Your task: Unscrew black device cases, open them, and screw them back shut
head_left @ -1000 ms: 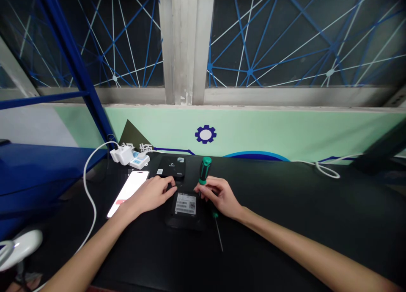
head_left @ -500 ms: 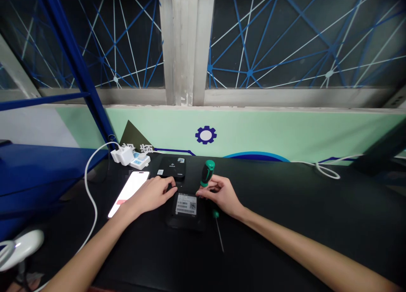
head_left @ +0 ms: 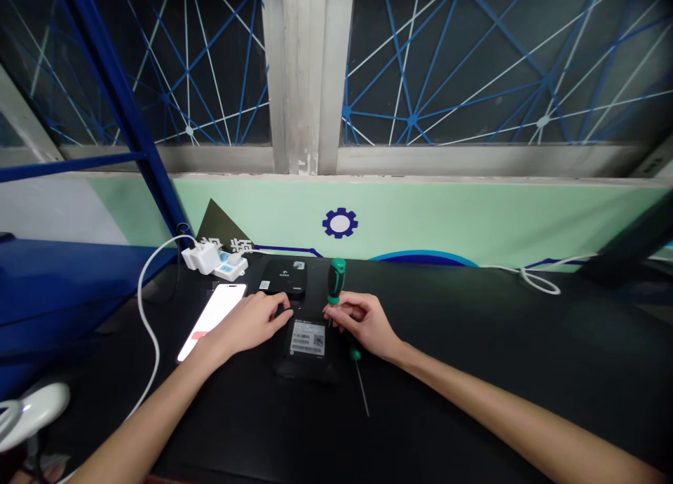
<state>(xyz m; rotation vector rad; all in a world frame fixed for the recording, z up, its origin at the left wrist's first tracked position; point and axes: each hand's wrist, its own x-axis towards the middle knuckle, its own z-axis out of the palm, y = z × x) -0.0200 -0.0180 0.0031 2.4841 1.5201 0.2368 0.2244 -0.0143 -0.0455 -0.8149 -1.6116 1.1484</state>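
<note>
On my feed, a flat black box (head_left: pixel 308 347) lies label-up at lower centre. The left hand (head_left: pixel 257 319) curls loosely at its upper-left corner, fingers holding nothing I can see; the right hand (head_left: pixel 365 323) pinches a green-handled screwdriver (head_left: pixel 336 282) upright just above it.

We seem to be in a workshop or lab: a screwdriver (head_left: pixel 336 282) at a black counter (head_left: pixel 473 344), a blue steel frame (head_left: pixel 113 98) at upper left, and a mint-green wall panel (head_left: pixel 420 221) bearing a gear emblem (head_left: pixel 340 222) under net-patterned windows (head_left: pixel 473 63).
</note>
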